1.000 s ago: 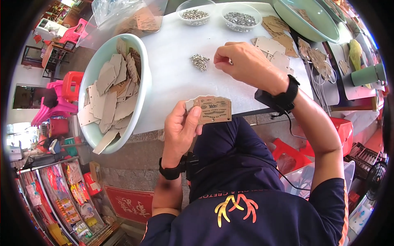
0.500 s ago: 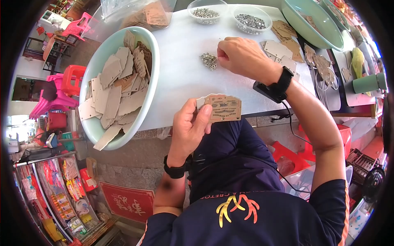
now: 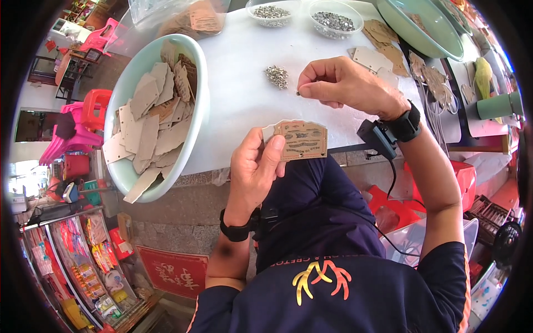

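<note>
My left hand (image 3: pixel 256 166) is closed on a brown printed cardboard card (image 3: pixel 305 145) with a scalloped top edge, thumb in front and fingers behind. The card is held upright at the table's near edge. My right hand (image 3: pixel 347 86) is up and to the right of it, thumb and forefinger pinched on a small metal piece whose exact kind is too small to tell. Just left of these fingertips a small pile of shiny metal pieces (image 3: pixel 276 77) lies on the white tabletop (image 3: pixel 233 89).
A pale green basin (image 3: pixel 201 105) full of cardboard pieces stands left. Two clear bowls (image 3: pixel 272 21) of metal bits sit at the far edge. Loose cards (image 3: pixel 375 60) lie far right, near another green basin (image 3: pixel 444 44). A cable (image 3: pixel 395 177) hangs from my right wrist device.
My right hand has drawn back from the metal pile, toward me and slightly right, turning to show the pinched small piece. My left hand keeps the card almost in place.
</note>
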Available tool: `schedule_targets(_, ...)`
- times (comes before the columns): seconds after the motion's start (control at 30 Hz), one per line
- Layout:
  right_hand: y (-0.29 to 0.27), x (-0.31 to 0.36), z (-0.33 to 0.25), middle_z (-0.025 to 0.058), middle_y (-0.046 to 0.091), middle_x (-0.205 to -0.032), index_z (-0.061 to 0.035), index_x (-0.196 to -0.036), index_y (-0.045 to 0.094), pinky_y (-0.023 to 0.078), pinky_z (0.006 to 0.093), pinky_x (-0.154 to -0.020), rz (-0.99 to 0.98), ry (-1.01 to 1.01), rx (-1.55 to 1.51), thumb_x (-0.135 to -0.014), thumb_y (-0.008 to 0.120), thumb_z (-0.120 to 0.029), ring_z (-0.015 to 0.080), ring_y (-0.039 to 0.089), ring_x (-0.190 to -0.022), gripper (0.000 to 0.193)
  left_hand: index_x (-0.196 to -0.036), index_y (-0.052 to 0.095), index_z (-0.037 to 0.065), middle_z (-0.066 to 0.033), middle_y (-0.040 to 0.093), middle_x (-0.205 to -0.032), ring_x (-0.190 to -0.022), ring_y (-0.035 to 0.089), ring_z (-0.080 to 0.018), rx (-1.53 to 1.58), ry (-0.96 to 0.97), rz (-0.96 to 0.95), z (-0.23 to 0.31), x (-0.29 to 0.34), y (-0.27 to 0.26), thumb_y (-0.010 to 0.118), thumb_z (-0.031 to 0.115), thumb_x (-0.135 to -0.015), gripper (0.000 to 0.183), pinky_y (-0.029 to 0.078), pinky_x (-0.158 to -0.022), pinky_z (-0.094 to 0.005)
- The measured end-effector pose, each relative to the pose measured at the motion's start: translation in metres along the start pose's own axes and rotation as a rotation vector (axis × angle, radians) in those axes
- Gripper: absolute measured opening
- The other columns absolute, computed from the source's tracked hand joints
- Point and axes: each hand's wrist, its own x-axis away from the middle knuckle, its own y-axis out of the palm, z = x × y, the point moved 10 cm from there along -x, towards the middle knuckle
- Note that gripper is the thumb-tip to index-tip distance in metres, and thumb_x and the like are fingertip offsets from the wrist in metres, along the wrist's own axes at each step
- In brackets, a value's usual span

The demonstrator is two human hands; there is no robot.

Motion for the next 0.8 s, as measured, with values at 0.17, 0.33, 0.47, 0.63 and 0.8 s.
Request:
schedule_targets(0.17, 0.017, 0.01, 0.008, -0.0055, 0.051, -0.07, -0.0009, -0.096, 0.064, 0.032, 0.02, -0.051, -0.126, -0.003, -0.342, -0.092, 0.064, -0.019, 0.0028, 0.041, -0.057, 0.018, -0.109, 0.059, 0.0, 0.0008, 0.058, -0.073, -0.056, 0.049, -0.0041, 0.019, 0.031, -0.075, 0.018, -0.001, 0.015, 0.054, 0.015, -0.101, 0.018, 0.038, -0.05, -0.0193)
schedule_targets(0.33, 0.023, 0.019, -0.001, -0.0058, 0.051, -0.07, -0.0009, -0.096, 0.064, 0.034, 0.0198, -0.05, -0.218, -0.052, -0.47, -0.092, 0.065, -0.019, 0.0029, 0.042, -0.056, 0.019, -0.106, 0.059, 0.0, 0.0008, 0.057, -0.071, -0.056, 0.049, -0.0047, -0.035, 0.077, -0.152, 0.029, -0.005, 0.025, 0.055, 0.015, -0.1, 0.016, 0.039, -0.051, -0.0204)
schedule_targets(0.47, 0.022, 0.024, -0.006, -0.0055, 0.053, -0.071, -0.0007, -0.096, 0.064, 0.035, 0.0193, -0.051, -0.221, -0.069, -0.423, -0.092, 0.065, -0.019, 0.0029, 0.043, -0.056, 0.019, -0.104, 0.058, 0.0, 0.0005, 0.057, -0.069, -0.055, 0.049, -0.0047, -0.088, 0.074, -0.169, 0.029, -0.006, 0.03, 0.056, 0.014, -0.1, 0.015, 0.039, -0.051, -0.0211)
schedule_targets(0.63, 0.02, 0.028, -0.007, -0.0051, 0.054, -0.071, -0.0006, -0.095, 0.065, 0.037, 0.0193, -0.052, -0.226, -0.083, -0.432, -0.091, 0.064, -0.018, 0.003, 0.044, -0.056, 0.018, -0.103, 0.059, 0.0, 0.0004, 0.056, -0.066, -0.055, 0.049, -0.0044, -0.143, 0.136, -0.162, 0.033, -0.008, 0.035, 0.057, 0.015, -0.099, 0.015, 0.04, -0.051, -0.0211)
schedule_targets(0.8, 0.015, 0.028, -0.005, -0.0046, 0.054, -0.072, -0.0007, -0.096, 0.065, 0.037, 0.0196, -0.052, -0.22, -0.092, -0.415, -0.091, 0.064, -0.018, 0.0032, 0.045, -0.056, 0.018, -0.103, 0.06, 0.0, -0.0042, 0.058, -0.071, -0.059, 0.054, -0.0098, -0.262, 0.182, -0.146, 0.039, -0.01, 0.035, 0.06, 0.012, -0.097, 0.013, 0.044, -0.054, -0.0254)
